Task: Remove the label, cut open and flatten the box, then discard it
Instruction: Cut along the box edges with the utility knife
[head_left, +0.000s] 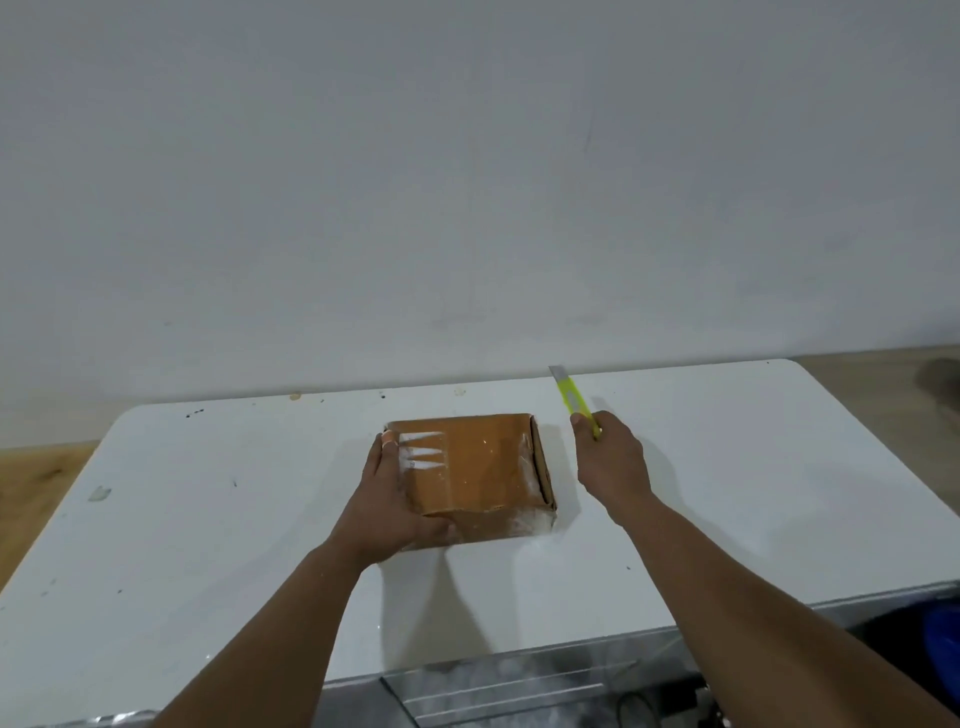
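A brown cardboard box (480, 462), wrapped in glossy tape, lies flat in the middle of the white table (208, 519). My left hand (387, 501) grips its left side, with the fingers along the top edge and the thumb at the near corner. To the right of the box, my right hand (610, 462) holds a yellow-green utility knife (574, 397). Its blade is out and points up and away from me, clear of the box. No label shows on the top face.
The table stands against a plain white wall (467, 182). A wooden floor (36, 483) shows at the left and far right. Below the near edge is a metal frame (519, 686), with a blue object (943, 649) at the lower right.
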